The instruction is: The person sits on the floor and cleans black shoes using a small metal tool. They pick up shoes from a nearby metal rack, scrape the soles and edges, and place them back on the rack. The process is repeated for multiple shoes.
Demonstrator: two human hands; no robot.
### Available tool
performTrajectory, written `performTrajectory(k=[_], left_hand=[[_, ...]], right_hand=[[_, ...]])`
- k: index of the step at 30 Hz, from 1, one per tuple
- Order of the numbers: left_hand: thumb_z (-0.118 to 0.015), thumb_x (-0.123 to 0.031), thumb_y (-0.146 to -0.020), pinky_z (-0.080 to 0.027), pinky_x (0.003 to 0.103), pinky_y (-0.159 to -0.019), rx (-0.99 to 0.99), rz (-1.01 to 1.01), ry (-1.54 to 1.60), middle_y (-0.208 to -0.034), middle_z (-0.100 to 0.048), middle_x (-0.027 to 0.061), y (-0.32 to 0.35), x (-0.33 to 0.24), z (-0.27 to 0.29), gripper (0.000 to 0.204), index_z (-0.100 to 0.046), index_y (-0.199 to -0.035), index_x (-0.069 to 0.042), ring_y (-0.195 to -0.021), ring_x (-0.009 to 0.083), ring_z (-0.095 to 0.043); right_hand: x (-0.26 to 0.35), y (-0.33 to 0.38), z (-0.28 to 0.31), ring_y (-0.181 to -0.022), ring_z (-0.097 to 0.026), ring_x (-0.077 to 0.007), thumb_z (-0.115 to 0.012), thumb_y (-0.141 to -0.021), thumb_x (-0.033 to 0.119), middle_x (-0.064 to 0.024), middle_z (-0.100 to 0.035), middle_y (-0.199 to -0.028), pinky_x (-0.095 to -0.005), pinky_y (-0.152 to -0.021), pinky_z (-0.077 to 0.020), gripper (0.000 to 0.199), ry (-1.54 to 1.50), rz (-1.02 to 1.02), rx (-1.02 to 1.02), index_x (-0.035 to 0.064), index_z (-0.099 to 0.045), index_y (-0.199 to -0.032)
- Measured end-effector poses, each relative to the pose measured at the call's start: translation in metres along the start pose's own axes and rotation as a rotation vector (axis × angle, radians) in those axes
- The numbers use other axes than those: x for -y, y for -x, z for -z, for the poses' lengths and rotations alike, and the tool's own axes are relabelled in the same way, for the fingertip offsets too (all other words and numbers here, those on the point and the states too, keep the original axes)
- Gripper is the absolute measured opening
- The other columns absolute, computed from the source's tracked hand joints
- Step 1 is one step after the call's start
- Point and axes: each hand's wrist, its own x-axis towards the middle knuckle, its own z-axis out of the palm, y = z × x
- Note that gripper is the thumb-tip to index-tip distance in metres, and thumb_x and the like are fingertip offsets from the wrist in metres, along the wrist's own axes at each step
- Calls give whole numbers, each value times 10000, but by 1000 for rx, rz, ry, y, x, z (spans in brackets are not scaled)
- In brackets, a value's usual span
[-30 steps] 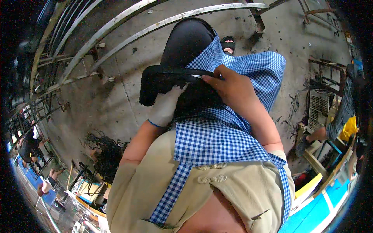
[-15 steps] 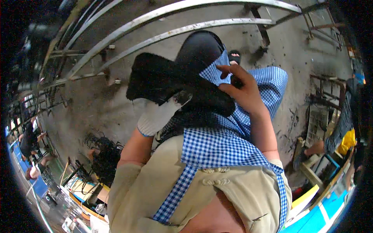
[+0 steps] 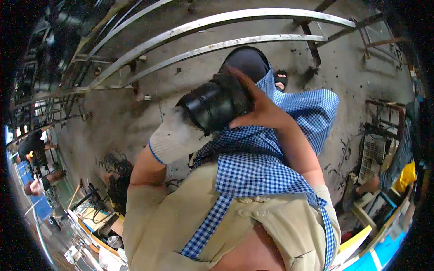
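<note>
Over my lap I hold a shiny black rounded piece (image 3: 212, 107), which looks like rubber and has ridges across it. My left hand (image 3: 175, 134), in an off-white knit glove with a blue cuff edge, grips its left end from below; those fingertips are partly hidden behind it. My bare right hand (image 3: 262, 104) wraps around the right end, fingers over the far side and thumb on the near side. Beneath it lies my blue-and-white checked apron (image 3: 253, 171), with a dark-covered knee (image 3: 246, 61) beyond.
Pale metal rails (image 3: 226, 20) of a long frame cross in front of me. At the right stand a wooden stool-like frame (image 3: 389, 113), a crate (image 3: 373, 156) and a yellow bag (image 3: 405, 177) near another person's leg. Dark scraps (image 3: 120, 180) lie at left; other people (image 3: 34, 151) are farther left.
The black piece has turned from a flat, matt dark shape into a shiny rounded one. My right hand has come left from above the lap and closed around its right end.
</note>
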Motion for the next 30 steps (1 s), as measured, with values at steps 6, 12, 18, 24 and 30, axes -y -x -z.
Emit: performTrajectory(k=[6,12,18,24,30], left_hand=[[-713,-179,-691,-446,388,-968,-146,150,893,-1238,-559,181,-12,-6,-3,644,-507,-1281,-27,-1116,322,-566],[-620,-122,-821,-459,324,-928,175,280,151,-1192,-590,136,11,-12,2,478,-506,-1271,-7,-1047,243,-592],[-632,-88,-818,-481,334,-892,-307,627,1224,-1137,-622,137,-7,-31,-3,378,-574,-1182,-7,-1014,243,-612],[-681,-86,-767,-488,362,-852,-399,432,817,-1088,-642,145,-10,-24,-23,347,-629,-1104,-21,-976,291,-622],[-711,-109,-704,-486,395,-813,-357,267,591,-1034,-649,154,-8,-18,-34,360,-658,-1053,-40,-928,337,-614]], right_hand=[[-16,10,-5,-1340,-338,-250,-912,-543,211,-136,-343,-1460,-372,-1111,-249,1128,-75,-86,-64,7,-256,-1437],[10,10,-8,-1327,-354,-247,-905,-555,224,-140,-375,-1432,-371,-1099,-267,1089,83,-57,-2,7,-289,-1426],[25,9,7,-1158,-508,-243,-819,-684,182,-153,-511,-1236,-333,-992,-377,670,222,329,-104,6,-539,-1266],[47,16,-4,-840,-644,-217,-659,-727,-11,-119,-583,-984,-295,-667,-527,327,483,267,-141,49,-683,-1047],[38,16,-7,-750,-647,-249,-616,-657,-74,-133,-560,-949,-314,-610,-536,352,867,430,-203,31,-633,-993]])
